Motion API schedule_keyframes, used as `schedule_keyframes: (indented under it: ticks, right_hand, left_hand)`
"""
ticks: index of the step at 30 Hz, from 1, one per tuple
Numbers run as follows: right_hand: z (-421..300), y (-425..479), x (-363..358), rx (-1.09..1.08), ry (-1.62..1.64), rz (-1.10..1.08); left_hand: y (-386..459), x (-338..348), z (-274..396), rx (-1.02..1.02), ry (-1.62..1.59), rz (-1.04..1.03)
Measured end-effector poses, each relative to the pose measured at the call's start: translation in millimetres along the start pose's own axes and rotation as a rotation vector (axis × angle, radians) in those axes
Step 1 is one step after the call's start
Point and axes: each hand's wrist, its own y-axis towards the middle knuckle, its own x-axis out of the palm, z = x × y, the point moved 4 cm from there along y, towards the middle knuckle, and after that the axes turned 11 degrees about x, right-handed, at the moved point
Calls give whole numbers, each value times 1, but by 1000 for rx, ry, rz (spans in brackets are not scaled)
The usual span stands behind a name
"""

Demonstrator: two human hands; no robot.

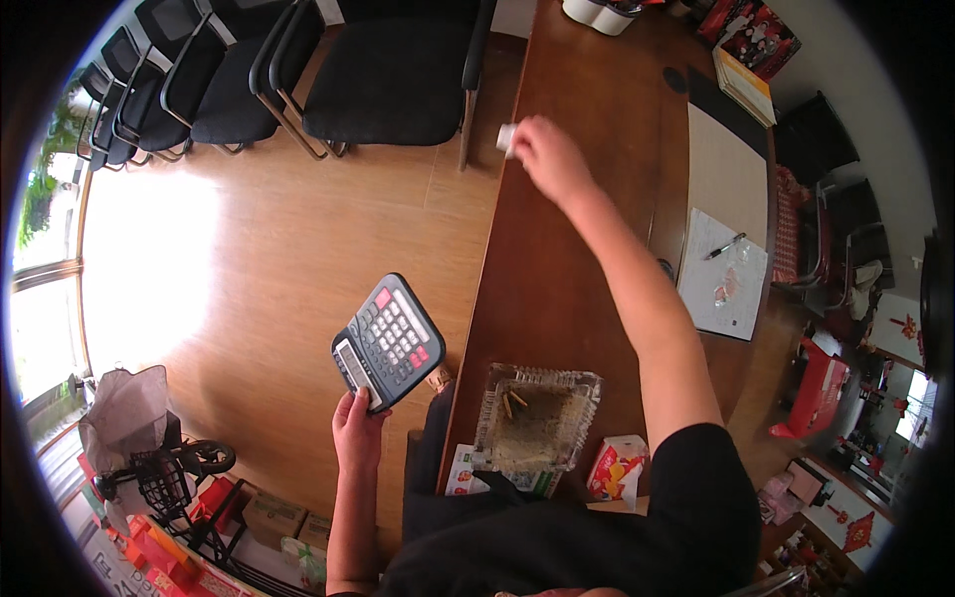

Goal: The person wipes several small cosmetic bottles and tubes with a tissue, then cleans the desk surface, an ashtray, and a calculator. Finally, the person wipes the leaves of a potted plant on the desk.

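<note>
My left hand (358, 429) grips a dark desk calculator (392, 336) by its display end, thumb on the front, held out over the floor beside the table. The keys face up, pale with a few red ones. My right hand (552, 158) reaches across the wooden table (552, 276) to its left edge. Pinched in its fingers is a small white wad, perhaps tissue (506, 139). Between my arms a clear glass ashtray (537, 433) with cigarette butts stands on the table, partly over a printed sheet (462, 481).
Black chairs (388, 82) line the far wall. On the table are a paper with a pen (724, 248), a red-and-white packet (618, 466), stacked folders (746, 86) and a white container (600, 16). A scooter (164, 463) and cardboard boxes (274, 521) stand at lower left.
</note>
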Motion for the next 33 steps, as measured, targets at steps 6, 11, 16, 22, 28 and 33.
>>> schedule_keyframes:
  ticks: [6, 11, 16, 22, 28, 33]
  right_hand:
    - [-57, -118, 8, -133, 38, -276]
    - [-30, -54, 5, -44, -37, -184]
    - [11, 32, -10, 48, -59, 170]
    - [-34, -50, 17, -19, -68, -34]
    - [-88, -185, 19, -269, 94, -426]
    - [-44, -239, -47, -176, 2, -582]
  left_hand:
    - [-2, -3, -5, 6, 6, -6]
    - [-9, -11, -10, -6, -6, 26]
    - [-14, -10, -3, 20, -27, 40]
    - [-20, -15, -1, 40, -64, 44]
    - [-33, -13, 5, 33, -17, 4]
    - [-40, -10, 9, 37, 54, -17]
